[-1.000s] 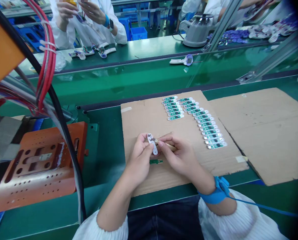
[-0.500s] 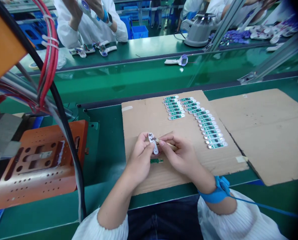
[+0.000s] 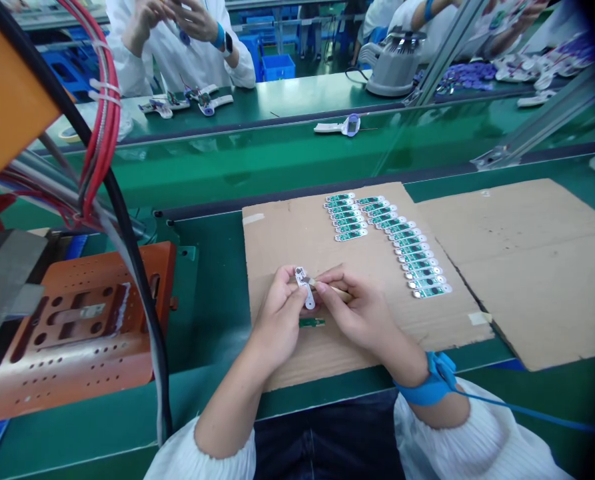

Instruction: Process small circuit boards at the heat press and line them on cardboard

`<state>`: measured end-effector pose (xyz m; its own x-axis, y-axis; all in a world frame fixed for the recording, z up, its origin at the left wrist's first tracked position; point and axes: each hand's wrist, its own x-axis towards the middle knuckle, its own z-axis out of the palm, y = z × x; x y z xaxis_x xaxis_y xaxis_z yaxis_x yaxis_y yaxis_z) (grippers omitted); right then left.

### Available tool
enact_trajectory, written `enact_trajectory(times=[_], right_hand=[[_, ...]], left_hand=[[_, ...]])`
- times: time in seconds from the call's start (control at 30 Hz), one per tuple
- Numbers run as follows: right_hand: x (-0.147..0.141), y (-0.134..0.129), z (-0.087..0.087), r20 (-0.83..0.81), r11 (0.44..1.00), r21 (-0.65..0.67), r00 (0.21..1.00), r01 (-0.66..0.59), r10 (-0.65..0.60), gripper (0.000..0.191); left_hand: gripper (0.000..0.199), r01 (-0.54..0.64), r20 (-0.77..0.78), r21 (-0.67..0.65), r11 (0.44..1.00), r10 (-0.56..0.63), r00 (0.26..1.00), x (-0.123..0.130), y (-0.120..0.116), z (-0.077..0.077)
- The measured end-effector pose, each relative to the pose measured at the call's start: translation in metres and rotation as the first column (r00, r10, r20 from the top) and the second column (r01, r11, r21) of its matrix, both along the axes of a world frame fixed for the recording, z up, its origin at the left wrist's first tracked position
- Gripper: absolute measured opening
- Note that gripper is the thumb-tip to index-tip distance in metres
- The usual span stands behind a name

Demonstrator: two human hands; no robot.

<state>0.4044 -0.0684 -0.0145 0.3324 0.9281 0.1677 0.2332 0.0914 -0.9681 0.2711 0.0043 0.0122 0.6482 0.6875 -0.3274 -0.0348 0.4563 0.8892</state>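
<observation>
Pinched between the fingers and thumb of my left hand is a small, long white plastic part with dark marks at its upper end. My right hand grips a thin tool with a light, wood-coloured handle. Its greyish tip meets or lies over the upper part of the white piece; the exact contact is too small to tell. A green circuit board lies on the cardboard sheet just below my hands. Several white parts with green boards are laid in rows to the right and beyond.
Another cardboard sheet lies at right. An orange metal plate with holes and hanging cables stand at left. A white handheld device lies on the green belt. A blue wrist strap trails a cord. Co-workers sit opposite.
My hands hold nearly the same pose, with the tool tip still at the white part. On the belt, the handheld device has shifted left. The co-worker opposite has changed hand position.
</observation>
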Motion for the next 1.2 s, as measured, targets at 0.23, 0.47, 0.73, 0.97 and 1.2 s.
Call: enact_trajectory(times=[0.23, 0.47, 0.73, 0.97, 1.2], right_hand=[[-0.0003, 0.0001, 0.0007, -0.017, 1.000, 0.010, 1.000, 0.005, -0.004, 0.011], [-0.0005, 0.0004, 0.0026, -0.028, 1.000, 0.018, 1.000, 0.004, -0.004, 0.012], [-0.0003, 0.0023, 0.0050, 0.015, 0.999, 0.038, 1.000, 0.005, -0.006, 0.011], [-0.0001, 0.0023, 0.0078, 0.062, 0.999, 0.050, 0.998, 0.008, -0.011, 0.008], [-0.0003, 0.0024, 0.0061, 0.066, 0.999, 0.049, 0.998, 0.009, -0.013, 0.008]], left_hand=[[0.025, 0.004, 0.014, 0.004, 1.000, -0.004, 1.000, 0.0005, 0.0006, -0.0001], [0.023, 0.015, 0.014, 0.007, 1.000, -0.015, 1.000, -0.0006, 0.0001, 0.0005], [0.024, 0.015, 0.021, -0.003, 1.000, -0.015, 1.000, -0.0009, -0.0002, -0.0005], [0.022, 0.020, 0.026, -0.011, 1.000, -0.020, 0.999, -0.0013, -0.0005, -0.0018], [0.017, 0.024, 0.021, -0.002, 1.000, -0.024, 0.999, -0.0012, -0.0001, -0.0007]])
